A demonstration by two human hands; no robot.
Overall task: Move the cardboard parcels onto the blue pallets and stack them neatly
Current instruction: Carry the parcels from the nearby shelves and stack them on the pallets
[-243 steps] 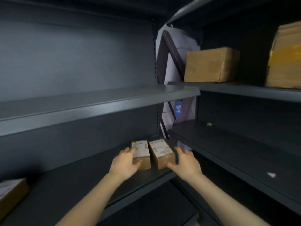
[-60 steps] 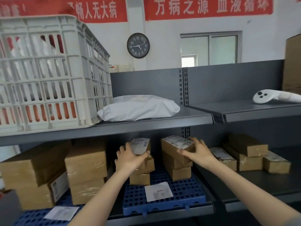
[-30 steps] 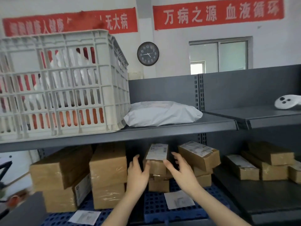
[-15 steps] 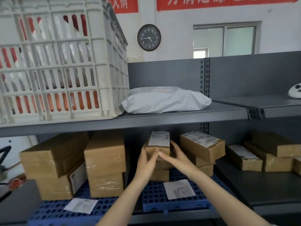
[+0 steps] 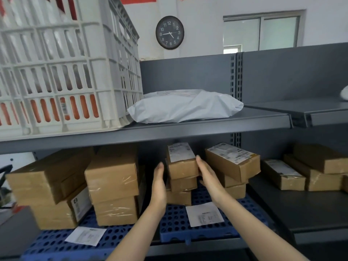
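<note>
I see my left hand (image 5: pixel 159 187) flat and open, just left of a stack of three small parcels (image 5: pixel 181 175). My right hand (image 5: pixel 208 180) is open too, its fingers touching the right side of the top parcel (image 5: pixel 181 160). The stack sits on a blue pallet (image 5: pixel 197 226) on the low shelf. Another parcel stack (image 5: pixel 232 169) stands just to the right. Two big box stacks (image 5: pixel 113 185) sit on the left blue pallet (image 5: pixel 56 243). A white bag (image 5: pixel 185 106) lies on the shelf above.
</note>
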